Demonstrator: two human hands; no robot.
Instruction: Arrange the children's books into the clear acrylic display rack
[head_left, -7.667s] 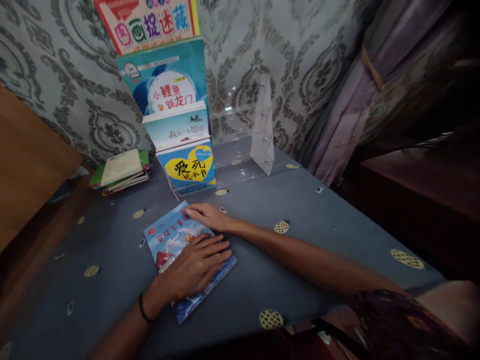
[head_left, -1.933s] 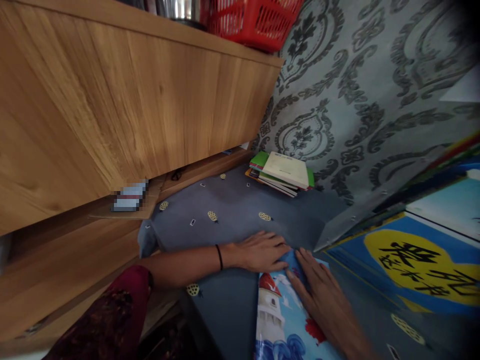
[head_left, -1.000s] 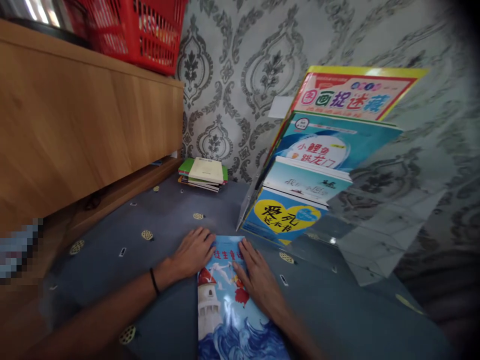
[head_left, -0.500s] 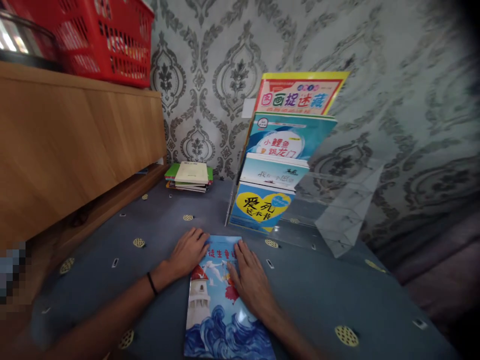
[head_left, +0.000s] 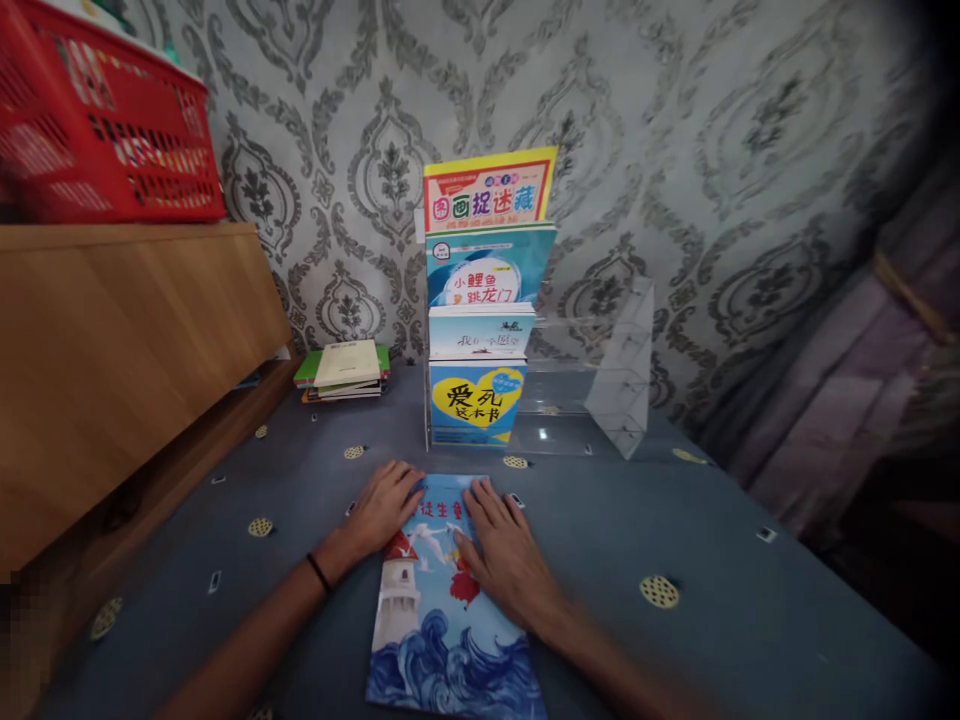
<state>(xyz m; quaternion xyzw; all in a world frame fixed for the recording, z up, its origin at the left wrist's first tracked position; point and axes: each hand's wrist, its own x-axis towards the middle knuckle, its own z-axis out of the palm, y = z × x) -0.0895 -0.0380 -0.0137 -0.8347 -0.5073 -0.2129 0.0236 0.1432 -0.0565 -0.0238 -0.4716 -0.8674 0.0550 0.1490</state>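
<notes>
From where I stand, the blue picture book [head_left: 442, 650] lies flat on the table [head_left: 600, 560], between the person's two hands and just in front of a clear stepped stand [head_left: 622, 390]. The left hand [head_left: 384, 508], a dark band [head_left: 319, 573] round its wrist, rests at the book's upper left corner, fingertips touching the edge. The right hand [head_left: 504, 555] lies over the upper right part of the cover, hiding some of the title. Both hands have their fingers stretched out and relaxed, gripping nothing. A red-roofed lighthouse and dark blue waves show on the cover. Four books [head_left: 480, 300] rise in tiers at the stand's left side, a yellow-heart cover lowest. To their left sits a small pile of books [head_left: 346, 365], near a wooden cabinet [head_left: 135, 340] bearing a red basket [head_left: 150, 150].
</notes>
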